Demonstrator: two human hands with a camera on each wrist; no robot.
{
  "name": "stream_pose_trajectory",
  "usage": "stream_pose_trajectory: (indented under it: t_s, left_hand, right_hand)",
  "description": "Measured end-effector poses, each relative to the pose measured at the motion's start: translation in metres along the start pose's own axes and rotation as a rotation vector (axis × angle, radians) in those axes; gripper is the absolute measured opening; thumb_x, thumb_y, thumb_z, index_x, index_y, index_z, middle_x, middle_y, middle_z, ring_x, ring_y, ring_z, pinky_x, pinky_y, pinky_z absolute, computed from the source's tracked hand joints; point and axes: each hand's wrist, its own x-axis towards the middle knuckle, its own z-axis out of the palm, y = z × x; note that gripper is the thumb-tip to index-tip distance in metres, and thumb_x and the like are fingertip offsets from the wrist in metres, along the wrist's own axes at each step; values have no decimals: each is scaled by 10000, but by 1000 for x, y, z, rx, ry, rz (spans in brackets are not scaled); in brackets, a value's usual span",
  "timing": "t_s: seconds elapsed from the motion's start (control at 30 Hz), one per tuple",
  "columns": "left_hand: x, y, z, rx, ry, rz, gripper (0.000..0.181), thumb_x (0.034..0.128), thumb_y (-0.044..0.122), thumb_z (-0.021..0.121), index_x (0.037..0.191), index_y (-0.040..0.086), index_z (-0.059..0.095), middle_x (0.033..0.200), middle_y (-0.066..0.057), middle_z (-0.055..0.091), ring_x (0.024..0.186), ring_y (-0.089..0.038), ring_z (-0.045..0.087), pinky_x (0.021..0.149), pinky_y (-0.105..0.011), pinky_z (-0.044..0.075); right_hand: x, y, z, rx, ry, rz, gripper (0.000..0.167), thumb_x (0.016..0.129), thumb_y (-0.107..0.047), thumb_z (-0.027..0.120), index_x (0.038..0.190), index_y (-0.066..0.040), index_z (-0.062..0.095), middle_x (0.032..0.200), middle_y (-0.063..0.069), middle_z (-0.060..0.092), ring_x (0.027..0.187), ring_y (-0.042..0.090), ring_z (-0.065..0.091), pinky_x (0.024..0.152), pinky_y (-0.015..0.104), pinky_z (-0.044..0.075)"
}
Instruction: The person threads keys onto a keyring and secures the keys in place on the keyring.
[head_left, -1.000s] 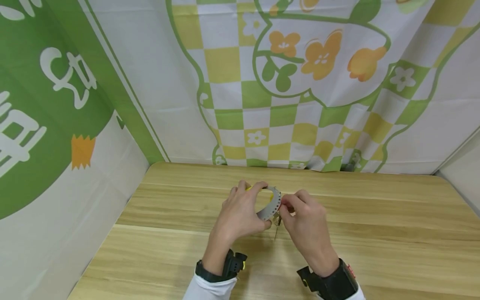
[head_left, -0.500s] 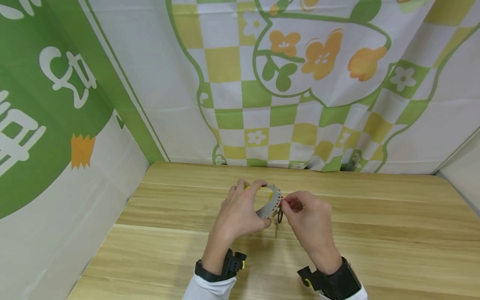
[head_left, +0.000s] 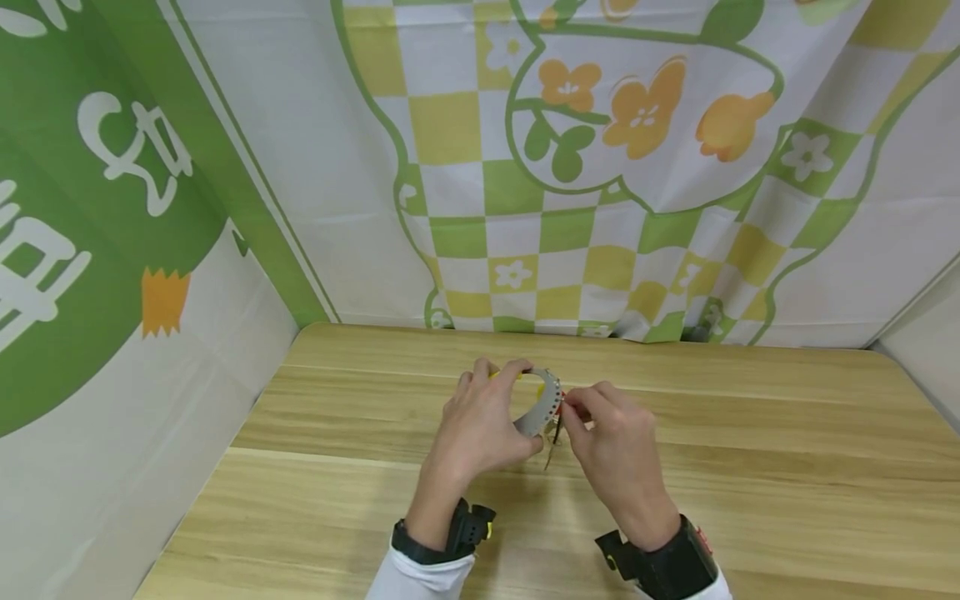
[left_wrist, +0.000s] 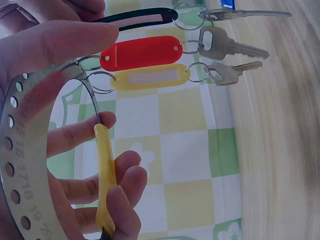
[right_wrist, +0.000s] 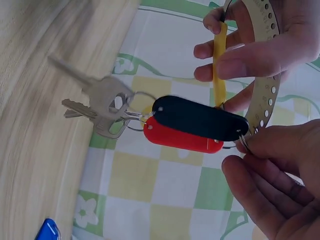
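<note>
The hanging key (head_left: 549,457) has swung its lower end slightly left.

Light wood-grain table (head_left: 262,508), rounded back corners, fills the lower part of the head view. Behind it: white backdrop cloth (head_left: 447,187) with green/yellow checks and orange flowers (head_left: 642,122), rippled toward the right. Left: green-and-white side cloth (head_left: 45,150), white characters (head_left: 30,279), jagged orange patch (head_left: 166,302). Right edge: plain pale panel (head_left: 926,337). Light's even, shadows soft.

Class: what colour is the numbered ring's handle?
The handle is yellow, clearest in the left wrist view.
</note>
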Motion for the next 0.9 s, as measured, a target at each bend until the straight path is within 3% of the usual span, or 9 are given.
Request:
stream_pose_trajectory:
  t_s: [0.3, 0.57, 0.7, 0.9]
  left_hand:
    - [1, -1, 1, -17, 16, -23, 870, 636, 294, 917, 1424, 205, 560, 1263, -182, 533, 1003, -312, 532, 666, -426, 466]
    - [0, 0, 1, -34, 34, -33, 858, 636, 292, 910, 1419, 203, 569, 1257, -187, 534, 1006, -314, 533, 661, -417, 470]
    - [0, 0, 2, -41, 31, -36, 863, 631, 288, 911, 1419, 208, 569, 1252, -180, 534, 1004, -308, 530, 664, -416, 465]
    - [1, 1, 2, -34, 14, -21, 884, 619, 294, 928, 1421, 216, 566, 1244, -156, 539, 1022, -303, 535, 689, -433, 471]
  right_hand:
    - [4, 4, -6, 154, -73, 125, 162, 772, 63, 834, 888, -34, 776, 817, 66, 733, 674, 132, 701, 599, 270, 567]
    - [6, 2, -9, 105, -110, 167, 99, 805, 10, 819, 888, -29, 783, 779, 61, 734, 638, 112, 684, 572, 263, 551]
    - [6, 0, -10, 48, -97, 145, 80, 800, 19, 817, 856, -23, 780, 739, 65, 721, 604, 109, 666, 552, 278, 538]
    - [5, 5, -11, 19, -91, 20, 110, 787, 56, 818, 858, -13, 770, 740, 57, 685, 601, 111, 638, 542, 283, 514]
